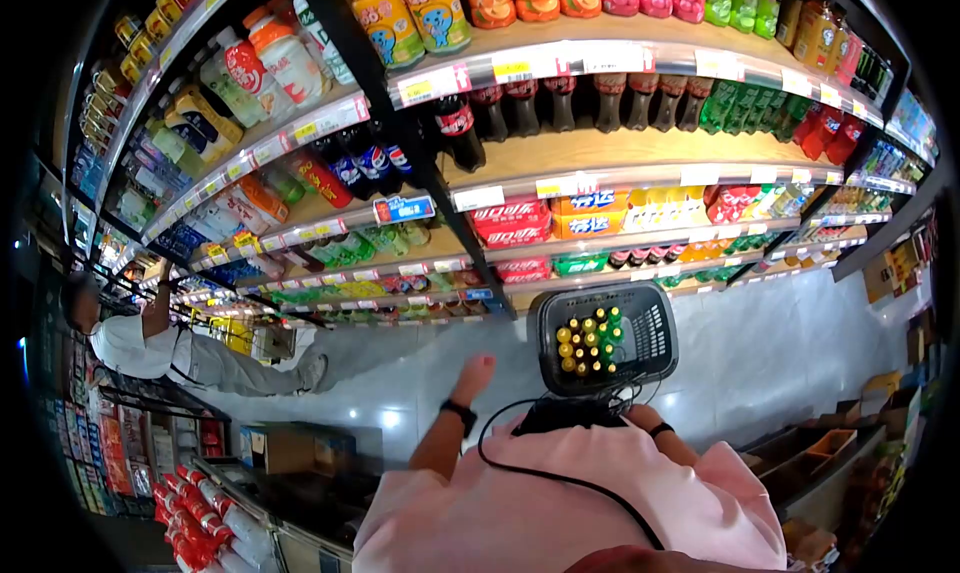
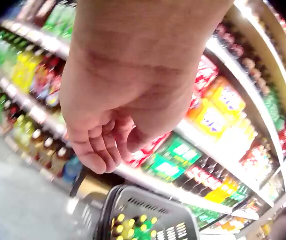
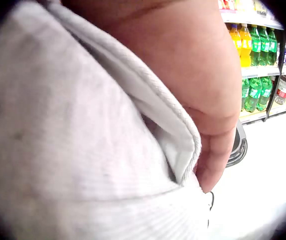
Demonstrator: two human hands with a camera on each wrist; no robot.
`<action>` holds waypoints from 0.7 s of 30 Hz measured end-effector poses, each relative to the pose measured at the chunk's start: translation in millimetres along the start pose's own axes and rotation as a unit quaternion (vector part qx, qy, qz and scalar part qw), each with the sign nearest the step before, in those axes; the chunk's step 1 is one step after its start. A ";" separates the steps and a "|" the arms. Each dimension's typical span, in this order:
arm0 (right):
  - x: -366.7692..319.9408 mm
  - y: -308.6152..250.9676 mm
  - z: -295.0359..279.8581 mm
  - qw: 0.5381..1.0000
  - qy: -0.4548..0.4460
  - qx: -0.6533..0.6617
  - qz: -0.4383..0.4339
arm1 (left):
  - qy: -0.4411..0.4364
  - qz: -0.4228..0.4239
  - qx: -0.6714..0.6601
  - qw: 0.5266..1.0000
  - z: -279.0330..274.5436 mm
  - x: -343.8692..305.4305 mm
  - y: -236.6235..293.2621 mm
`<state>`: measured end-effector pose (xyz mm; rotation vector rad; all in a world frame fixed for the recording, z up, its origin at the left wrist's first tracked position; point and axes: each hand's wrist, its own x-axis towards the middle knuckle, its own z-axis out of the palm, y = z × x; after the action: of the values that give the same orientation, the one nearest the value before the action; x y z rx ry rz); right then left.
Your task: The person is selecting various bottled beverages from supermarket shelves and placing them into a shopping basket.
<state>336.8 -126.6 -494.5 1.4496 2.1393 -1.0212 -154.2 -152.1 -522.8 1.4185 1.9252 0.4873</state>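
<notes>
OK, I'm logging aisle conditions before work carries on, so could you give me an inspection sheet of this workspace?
Surface: grey floor shows light reflections; spills, nothing seen.
Job's things: black basket in front of the shelves, with yellow- and green-topped bottles grouped inside.
Clutter: cardboard box and red-and-white packs at lower left.
Hands: left hand empty, fingers loosely curled; right hand hanging beside pale cloth.
Cables: black cable looping over the pink shirt; its ends can't be traced.
Surroundings: stocked drink shelves; person in white at left.
</notes>
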 end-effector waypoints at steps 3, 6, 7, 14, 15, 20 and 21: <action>5.4 6.0 4.0 0.991 0.054 -0.056 -0.108 | 0.097 0.144 0.034 0.984 -110.3 52.9 123.3; 28.5 31.3 49.0 0.995 0.092 0.033 -0.011 | 0.179 0.188 -0.039 0.965 -218.1 56.0 254.8; 28.9 31.7 49.7 0.998 0.056 0.039 0.012 | 0.192 0.277 -0.088 0.937 -245.6 61.1 282.8; 51.2 44.2 82.3 0.997 0.006 0.039 0.072 | 0.346 0.140 -0.077 0.925 -343.9 113.4 417.4; 39.9 25.8 63.2 0.996 0.011 0.050 0.078 | 0.398 0.139 -0.049 0.905 -350.4 119.7 429.2; 57.0 42.4 82.0 0.993 0.006 0.066 0.100 | 0.331 0.051 -0.012 0.942 -376.0 142.4 455.6; 59.4 43.4 87.2 0.993 0.011 0.066 0.098 | 0.329 0.054 -0.011 0.943 -376.9 147.7 454.3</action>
<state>343.4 -142.9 -607.2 1.7007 1.9279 -1.0933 -139.0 174.6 -9.6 1.4660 2.3376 1.1477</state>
